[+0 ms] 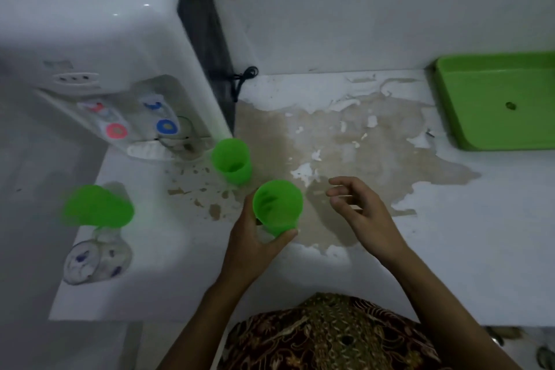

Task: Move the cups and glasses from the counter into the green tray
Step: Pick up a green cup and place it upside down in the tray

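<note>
My left hand grips a green plastic cup from below and lifts it, tilted, over the counter's middle. My right hand hovers just to the right of that cup, fingers spread and holding nothing. A second green cup stands upright by the dispenser's corner. A third green cup sits blurred at the far left, and a clear glass with blue marks lies in front of it. Another clear glass stands under the blue tap. The green tray rests at the back right, a small dark speck on its floor.
A white water dispenser with a red and a blue tap fills the back left. The white counter has a large brown patch of peeled surface in the middle. A black cord hangs by the wall. My patterned clothing shows at the bottom.
</note>
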